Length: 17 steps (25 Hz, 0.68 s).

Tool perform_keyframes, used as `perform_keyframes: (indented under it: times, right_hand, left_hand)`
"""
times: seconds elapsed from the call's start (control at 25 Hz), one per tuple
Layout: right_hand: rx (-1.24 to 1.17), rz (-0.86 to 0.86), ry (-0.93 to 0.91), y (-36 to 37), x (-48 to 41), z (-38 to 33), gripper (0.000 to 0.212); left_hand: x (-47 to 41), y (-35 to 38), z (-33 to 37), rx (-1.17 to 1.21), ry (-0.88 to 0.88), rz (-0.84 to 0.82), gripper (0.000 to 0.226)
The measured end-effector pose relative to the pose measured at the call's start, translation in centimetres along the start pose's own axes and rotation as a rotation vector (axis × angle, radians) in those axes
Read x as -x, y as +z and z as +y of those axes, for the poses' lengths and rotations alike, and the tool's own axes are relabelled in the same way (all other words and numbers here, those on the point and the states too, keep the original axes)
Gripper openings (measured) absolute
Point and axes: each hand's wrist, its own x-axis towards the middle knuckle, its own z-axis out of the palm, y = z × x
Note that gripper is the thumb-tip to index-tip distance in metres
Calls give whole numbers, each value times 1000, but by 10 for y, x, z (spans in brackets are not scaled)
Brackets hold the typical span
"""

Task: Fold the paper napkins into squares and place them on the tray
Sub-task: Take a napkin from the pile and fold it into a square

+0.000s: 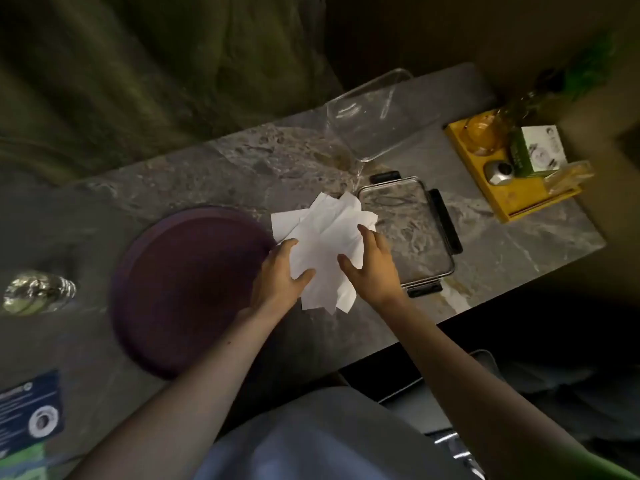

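Observation:
A loose, fanned stack of white paper napkins (325, 244) lies on the grey marble counter between a round purple tray (187, 292) on the left and a glass tray with black handles (412, 233) on the right. My left hand (280, 275) grips the stack's left edge, thumb on top of the paper. On the stack's right side rests my right hand (370, 261), with its fingers spread and pressing on the top sheets. The napkins lie unfolded, their corners sticking out at different angles. The purple tray holds nothing.
A clear glass dish (377, 116) stands at the back of the counter. At the right end, a yellow wooden tray (509, 199) carries jars and a small box. A plastic bottle (38, 292) lies far left, a dark leaflet (31, 410) near the front left. The counter edge runs just below my wrists.

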Motion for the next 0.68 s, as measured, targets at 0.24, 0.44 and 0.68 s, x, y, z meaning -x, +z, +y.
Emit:
perform_keyframes:
  times: [0.24,0.44,0.68]
  right_hand:
    - [19,-59,47,11,-24,18,65]
    - [-111,-46,124,20,-33,26,57]
    - [-255,-1,207,22,-38,35,45]
  left_hand:
    - [-17,30,6,60,-122,-61,57]
    - [-33,48,11,142,-125,-58,52]
    - [-37,65,15,180,-114,-61,37]
